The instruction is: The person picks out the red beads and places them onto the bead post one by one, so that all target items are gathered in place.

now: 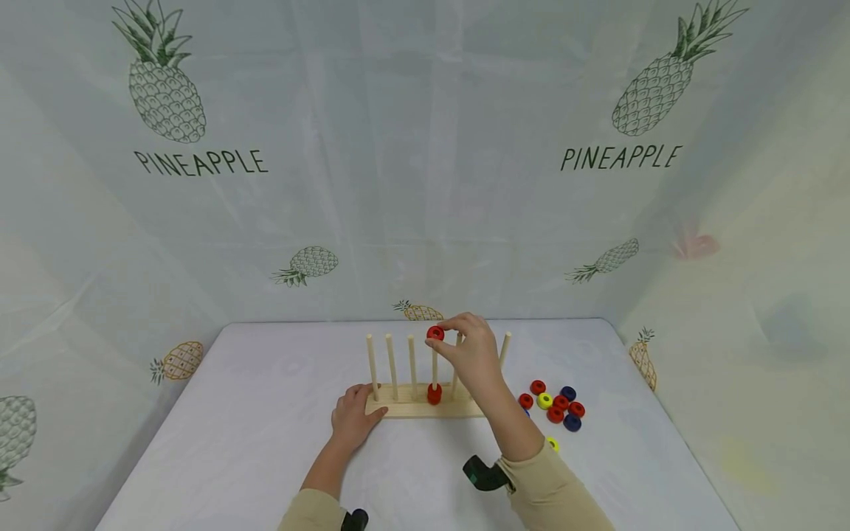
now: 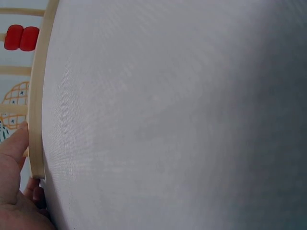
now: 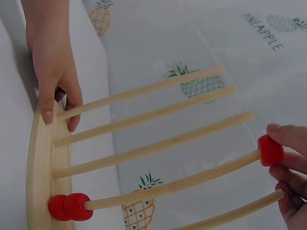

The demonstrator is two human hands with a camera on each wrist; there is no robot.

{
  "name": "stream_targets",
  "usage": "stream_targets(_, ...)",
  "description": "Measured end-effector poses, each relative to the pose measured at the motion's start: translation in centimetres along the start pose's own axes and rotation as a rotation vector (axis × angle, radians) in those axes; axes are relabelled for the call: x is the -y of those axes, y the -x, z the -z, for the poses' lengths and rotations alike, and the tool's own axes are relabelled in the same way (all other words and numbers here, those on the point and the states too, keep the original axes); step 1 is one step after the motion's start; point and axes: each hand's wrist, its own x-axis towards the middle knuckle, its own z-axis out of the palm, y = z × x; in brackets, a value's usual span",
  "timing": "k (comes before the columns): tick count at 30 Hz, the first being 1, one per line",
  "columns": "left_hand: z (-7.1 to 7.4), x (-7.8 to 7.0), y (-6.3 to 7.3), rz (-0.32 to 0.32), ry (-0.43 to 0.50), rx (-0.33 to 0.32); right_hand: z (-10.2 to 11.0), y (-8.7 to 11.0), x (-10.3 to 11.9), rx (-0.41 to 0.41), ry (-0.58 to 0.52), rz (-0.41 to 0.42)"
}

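Observation:
A wooden base (image 1: 405, 408) with several upright pegs stands on the table. Two red beads (image 2: 22, 38) are stacked at the bottom of one middle peg (image 3: 177, 184). My right hand (image 1: 474, 354) pinches another red bead (image 3: 271, 150) between thumb and fingers at the top of that same peg; in the right wrist view the peg's tip meets the bead. My left hand (image 1: 353, 417) grips the left end of the base, with the thumb on the front side and fingers behind, as the right wrist view shows. My right hand and forearm hide part of the base's right end.
Right of the base lies a loose group of red beads (image 1: 555, 414), dark blue beads (image 1: 572, 422) and yellow beads (image 1: 545, 400). One yellow bead is partly behind the right forearm. A pineapple-printed sheet (image 1: 412, 184) hangs behind the white table (image 1: 265, 442).

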Motion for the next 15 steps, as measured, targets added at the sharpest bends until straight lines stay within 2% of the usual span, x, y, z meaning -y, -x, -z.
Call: stream_targets(15,-0.28,0.37,-0.03,0.010,0.001,0.002,0.15,-0.33,0.51,0.054,0.031,-0.071)
